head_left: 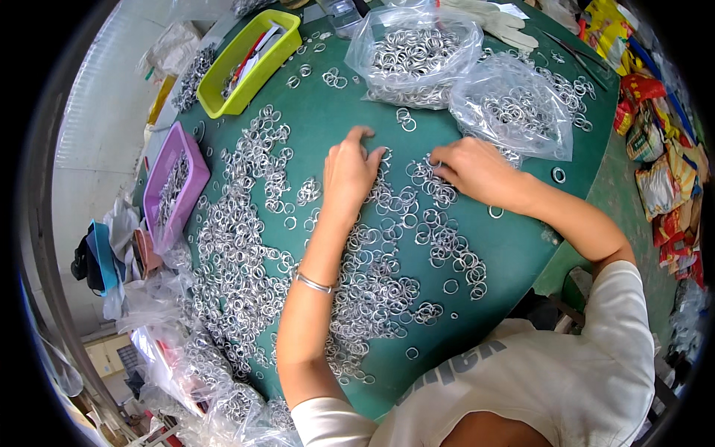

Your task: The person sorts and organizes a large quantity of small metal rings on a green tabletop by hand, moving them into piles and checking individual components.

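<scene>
Silver metal rings (372, 257) lie scattered in loose piles over a green tabletop. My left hand (350, 170) hovers at the upper end of the middle pile, its thumb and index finger bent but apart, with nothing visible between them. A few rings lie just beside its thumb. To the right, my right hand (471, 165) reaches leftward into a small cluster of rings (434, 186). Its thumb and index fingertips come close together on a ring at the cluster's top edge; the other fingers are partly hidden behind the hand.
A larger ring pile (231, 276) spreads along the left. Beyond it stand a purple basket (195, 175) and a yellow-green basket (257, 88). Two clear bags of rings (417, 56) sit at the back, near a white glove (495, 24) and dark scissors (577, 54). Plastic bags (201, 365) crowd the lower left edge.
</scene>
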`<act>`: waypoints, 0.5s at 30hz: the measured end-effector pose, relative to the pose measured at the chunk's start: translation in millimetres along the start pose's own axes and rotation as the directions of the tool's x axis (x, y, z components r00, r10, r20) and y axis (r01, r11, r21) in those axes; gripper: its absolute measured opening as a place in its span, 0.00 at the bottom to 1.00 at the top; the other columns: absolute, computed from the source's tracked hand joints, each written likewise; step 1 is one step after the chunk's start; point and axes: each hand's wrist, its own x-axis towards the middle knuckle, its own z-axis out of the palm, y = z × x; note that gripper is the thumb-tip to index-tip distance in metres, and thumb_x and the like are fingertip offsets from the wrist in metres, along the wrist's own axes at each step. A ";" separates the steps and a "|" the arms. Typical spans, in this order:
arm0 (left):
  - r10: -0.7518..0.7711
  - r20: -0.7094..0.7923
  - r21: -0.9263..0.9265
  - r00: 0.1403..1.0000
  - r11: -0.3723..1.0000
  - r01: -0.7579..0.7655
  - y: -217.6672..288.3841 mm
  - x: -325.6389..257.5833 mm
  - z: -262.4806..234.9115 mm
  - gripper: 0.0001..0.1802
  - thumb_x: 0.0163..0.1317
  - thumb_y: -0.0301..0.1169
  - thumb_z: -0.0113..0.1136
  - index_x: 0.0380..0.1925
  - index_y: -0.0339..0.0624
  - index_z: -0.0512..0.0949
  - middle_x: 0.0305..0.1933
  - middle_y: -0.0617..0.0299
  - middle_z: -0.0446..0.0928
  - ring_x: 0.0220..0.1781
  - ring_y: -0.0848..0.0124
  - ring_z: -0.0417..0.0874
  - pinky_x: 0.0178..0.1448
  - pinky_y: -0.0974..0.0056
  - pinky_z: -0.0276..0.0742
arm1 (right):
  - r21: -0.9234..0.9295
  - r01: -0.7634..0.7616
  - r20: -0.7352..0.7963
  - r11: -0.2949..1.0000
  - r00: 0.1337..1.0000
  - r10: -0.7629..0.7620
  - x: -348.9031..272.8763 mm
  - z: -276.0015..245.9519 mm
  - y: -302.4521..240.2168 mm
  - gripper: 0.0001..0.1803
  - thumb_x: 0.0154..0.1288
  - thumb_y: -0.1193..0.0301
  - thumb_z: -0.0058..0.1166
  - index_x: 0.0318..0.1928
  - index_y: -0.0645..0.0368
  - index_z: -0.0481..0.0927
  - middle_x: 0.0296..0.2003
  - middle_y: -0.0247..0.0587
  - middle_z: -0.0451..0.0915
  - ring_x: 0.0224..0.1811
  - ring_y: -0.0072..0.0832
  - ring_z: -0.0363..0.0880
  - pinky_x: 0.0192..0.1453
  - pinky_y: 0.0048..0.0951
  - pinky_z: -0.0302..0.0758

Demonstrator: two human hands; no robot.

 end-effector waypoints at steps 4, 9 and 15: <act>0.224 -0.142 0.084 0.964 0.973 -0.214 4.6 19.5 19.5 0.14 0.52 0.30 0.63 0.38 0.39 0.76 0.19 0.52 0.72 0.20 0.59 0.73 0.28 0.59 0.70 | -0.213 -0.136 -0.170 0.968 0.980 0.101 22.4 1.8 -8.2 0.14 0.51 0.79 0.49 0.41 0.68 0.72 0.22 0.52 0.78 0.27 0.48 0.79 0.27 0.44 0.75; 0.308 -0.095 0.188 0.947 0.939 -0.287 -4.7 19.8 16.5 0.07 0.53 0.28 0.60 0.31 0.38 0.78 0.28 0.47 0.78 0.28 0.52 0.79 0.32 0.55 0.73 | -0.309 -0.051 0.120 0.950 0.989 0.092 29.5 5.6 -9.2 0.25 0.53 0.80 0.44 0.55 0.58 0.71 0.24 0.53 0.78 0.28 0.48 0.79 0.30 0.44 0.74; 0.173 0.006 0.018 0.985 0.985 -0.174 -8.3 -13.5 -8.7 0.12 0.49 0.30 0.65 0.34 0.38 0.79 0.19 0.52 0.74 0.20 0.63 0.75 0.27 0.62 0.69 | -0.066 -0.036 0.043 0.997 0.998 0.039 2.5 -12.2 -13.1 0.16 0.54 0.73 0.54 0.45 0.58 0.75 0.26 0.50 0.79 0.30 0.48 0.79 0.31 0.46 0.74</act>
